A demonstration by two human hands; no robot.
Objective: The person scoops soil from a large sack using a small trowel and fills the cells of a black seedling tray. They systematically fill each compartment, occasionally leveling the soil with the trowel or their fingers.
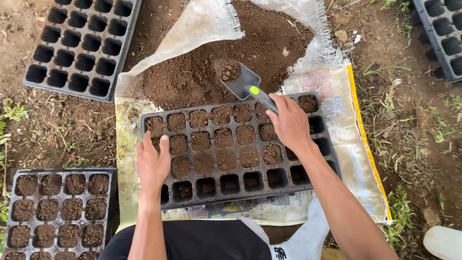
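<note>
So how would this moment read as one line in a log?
right hand: grips trowel carrying soil | left hand: flat on seed tray, left edge | tray: rear cells filled, front row nearly empty | soil heap: behind tray

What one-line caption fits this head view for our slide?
Right hand lifts a trowel of soil over a partly filled seed tray; left hand rests on it.

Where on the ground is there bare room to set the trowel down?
Bare dirt lies between the empty tray and the filled tray; more right of the sheet. The middle tray, both hands and soil pile crowd the centre.
</note>
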